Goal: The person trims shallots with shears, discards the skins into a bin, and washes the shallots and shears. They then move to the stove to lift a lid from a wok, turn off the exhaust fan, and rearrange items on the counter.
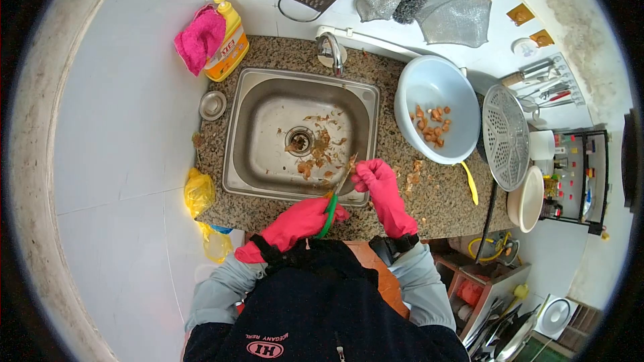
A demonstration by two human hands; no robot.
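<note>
My left hand [302, 220], in a pink rubber glove, is closed round the green handles of a pair of scissors [328, 216]. The blades point up and to the right, over the front right of the steel sink [231, 161]. Just right of the blades, my right hand [376, 181], also gloved in pink, is pinched shut at a small brownish piece whose details are too small to make out. Brown scraps [315, 156] lie round the drain in the sink. Several small brown pieces [435, 124] sit in the light blue basin [408, 87] at the right.
The faucet [332, 52] rises behind the sink. A yellow bottle [231, 43] with a pink cloth [200, 39] stands at the back left. A yellow peeler-like tool [470, 183] lies right of more scraps on the granite counter [443, 208]. A steamer plate [504, 135] leans beyond the basin.
</note>
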